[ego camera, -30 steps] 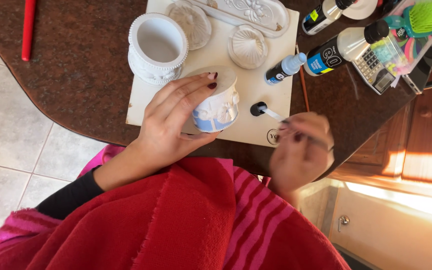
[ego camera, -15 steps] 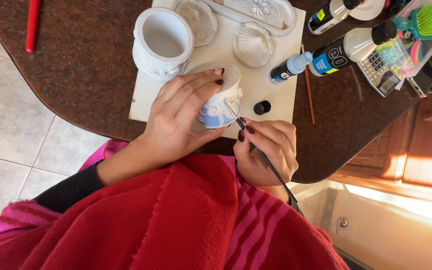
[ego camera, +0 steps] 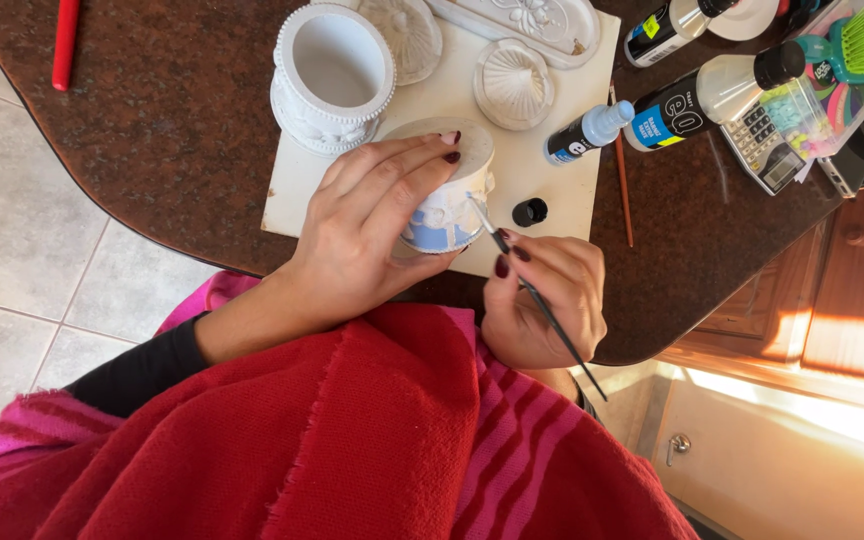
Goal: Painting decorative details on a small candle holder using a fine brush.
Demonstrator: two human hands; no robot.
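Matt white plaster pot (ego camera: 449, 205), speckled glossy stone table (ego camera: 172, 130), fuzzy red cloth (ego camera: 352, 440)

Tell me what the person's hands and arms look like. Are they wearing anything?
Both hands are bare, with no gloves or rings that I can see. The nails on the left hand and right hand are painted dark red. The left arm has a black sleeve. A red shawl with pink stripes covers the rest.
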